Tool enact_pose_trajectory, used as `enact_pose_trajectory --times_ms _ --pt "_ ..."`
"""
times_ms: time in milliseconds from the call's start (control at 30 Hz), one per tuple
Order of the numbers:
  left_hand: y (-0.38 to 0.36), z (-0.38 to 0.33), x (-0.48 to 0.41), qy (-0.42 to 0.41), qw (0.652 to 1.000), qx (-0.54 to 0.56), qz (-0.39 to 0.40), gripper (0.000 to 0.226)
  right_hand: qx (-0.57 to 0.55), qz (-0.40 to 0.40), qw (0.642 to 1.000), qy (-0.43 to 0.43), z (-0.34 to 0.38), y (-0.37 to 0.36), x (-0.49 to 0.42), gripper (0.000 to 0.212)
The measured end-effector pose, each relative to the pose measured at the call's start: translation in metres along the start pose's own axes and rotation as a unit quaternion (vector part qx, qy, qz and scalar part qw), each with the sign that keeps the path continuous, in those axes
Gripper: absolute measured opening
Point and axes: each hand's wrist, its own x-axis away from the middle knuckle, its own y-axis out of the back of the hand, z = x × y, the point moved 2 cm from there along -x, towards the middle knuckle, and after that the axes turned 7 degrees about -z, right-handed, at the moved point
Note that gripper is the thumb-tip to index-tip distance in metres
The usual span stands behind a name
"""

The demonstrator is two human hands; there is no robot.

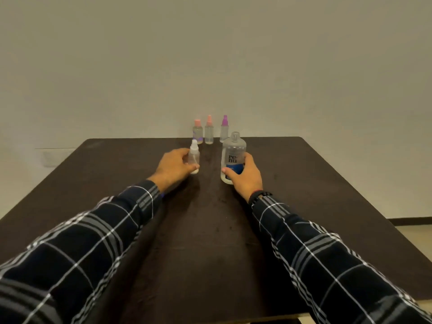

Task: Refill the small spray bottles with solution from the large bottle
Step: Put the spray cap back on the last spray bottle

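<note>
Clear plastic on dark matt wood, as I see it.
The large bottle (233, 157) and small spray bottles (209, 132) look like smooth, see-through plastic; the bench (304, 183) is dark, dull wood-grain; my sleeves (93, 242) are soft checked cloth.

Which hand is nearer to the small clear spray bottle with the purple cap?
Right. The right hand sits in front of the purple-capped bottle; the left hand sits farther off, front-left.

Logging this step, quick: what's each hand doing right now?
Left hand: grips the small white spray bottle.
Right hand: grips the large bottle.
</note>
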Motion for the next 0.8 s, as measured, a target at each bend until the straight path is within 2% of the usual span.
enact_pose_trajectory --times_ms 567,800 --pt "-0.030 0.040 -0.121 0.104 0.990 -0.011 -0.095 0.038 0.051 -0.028 0.998 0.005 -0.011 -0.016 -0.023 0.064" --pt "-0.050 0.046 -0.139 0.162 0.974 0.039 -0.151 0.044 0.073 -0.031 0.997 -0.008 -0.018 -0.018 -0.027 0.063"
